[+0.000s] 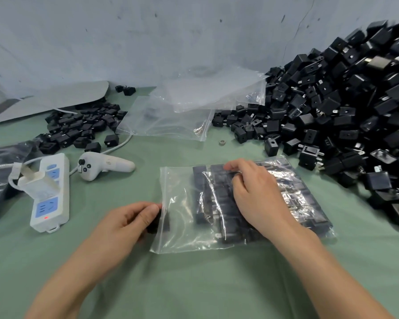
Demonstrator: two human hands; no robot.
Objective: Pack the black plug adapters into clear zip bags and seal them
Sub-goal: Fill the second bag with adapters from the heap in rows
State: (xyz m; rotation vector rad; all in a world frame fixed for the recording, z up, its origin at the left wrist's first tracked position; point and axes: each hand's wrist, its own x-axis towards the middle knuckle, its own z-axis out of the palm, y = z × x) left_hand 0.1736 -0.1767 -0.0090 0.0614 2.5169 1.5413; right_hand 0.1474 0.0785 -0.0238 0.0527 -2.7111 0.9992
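A clear zip bag (pixel 182 222) lies flat on the green table in front of me, its mouth pointing left. Rows of black plug adapters (pixel 219 199) fill its right part. My left hand (pixel 127 224) holds one black adapter (pixel 154 223) at the bag's mouth, fingers curled round it. My right hand (pixel 256 196) lies on top of the bag, fingers bent and pressing down on the packed adapters.
A large heap of loose black adapters (pixel 346 107) rises at the right against the wall. A smaller heap (pixel 78 127) lies at the back left. Empty clear bags (pixel 182 111) sit at the back middle. A white power strip (pixel 48 194) and a white controller (pixel 101 165) lie at the left.
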